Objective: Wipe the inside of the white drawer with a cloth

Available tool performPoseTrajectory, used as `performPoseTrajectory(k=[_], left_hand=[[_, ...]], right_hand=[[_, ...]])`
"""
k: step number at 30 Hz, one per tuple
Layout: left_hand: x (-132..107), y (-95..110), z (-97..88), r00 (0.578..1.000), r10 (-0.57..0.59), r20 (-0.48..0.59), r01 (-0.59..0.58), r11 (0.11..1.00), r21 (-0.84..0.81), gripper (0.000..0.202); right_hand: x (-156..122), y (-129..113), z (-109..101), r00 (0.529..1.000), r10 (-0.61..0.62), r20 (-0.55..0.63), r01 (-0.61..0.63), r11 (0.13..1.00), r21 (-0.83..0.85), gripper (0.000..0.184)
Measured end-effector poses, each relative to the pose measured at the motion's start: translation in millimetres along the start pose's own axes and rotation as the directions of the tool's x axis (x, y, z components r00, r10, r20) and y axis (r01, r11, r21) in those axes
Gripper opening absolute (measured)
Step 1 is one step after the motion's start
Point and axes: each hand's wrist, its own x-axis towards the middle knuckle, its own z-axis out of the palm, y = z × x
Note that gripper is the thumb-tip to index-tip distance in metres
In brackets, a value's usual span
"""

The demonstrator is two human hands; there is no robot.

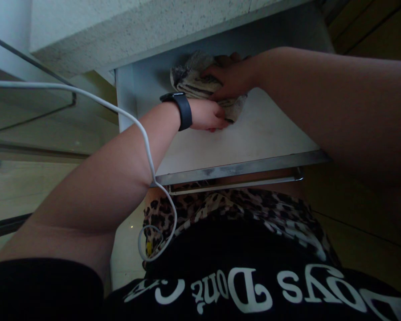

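A folded grey and off-white cloth (195,84) lies inside the pulled-out white drawer (220,145), towards its back. My right hand (235,76) reaches in from the right and grips the top of the cloth, thumb and fingers apart across its folds. Against the near side of the cloth is my left hand (209,113), its fingers bent around the edge. A dark watch (183,109) sits on my left wrist. Some of the fingertips are hidden by the cloth and the dim light.
A speckled stone countertop (137,38) overhangs the back of the drawer. The drawer front has a metal bar handle (237,185) close to my body. A white cable (120,111) hangs across my left forearm and loops down at my waist.
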Motion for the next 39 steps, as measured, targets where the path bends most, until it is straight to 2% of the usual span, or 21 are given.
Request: performPoseTrajectory(k=[17,28,39], left_hand=[[1.8,-3.2,-0.1,0.999,0.048,-0.02,-0.049,0.999,-0.005,0.046],[-1.8,2.6,-0.7,1.0,0.004,-0.014,-0.004,1.0,0.01,0.047],[-2.1,1.4,-1.0,1.0,0.011,-0.007,-0.011,1.0,0.012,0.047]], right_hand=[[1.6,-0.4,-0.3,1.0,0.004,0.012,-0.004,1.0,-0.011,0.096],[2.3,1.6,0.3,1.0,0.007,0.012,-0.006,1.0,-0.007,0.096],[-0.1,-1.1,-1.1,1.0,0.008,0.012,-0.008,1.0,-0.013,0.094]])
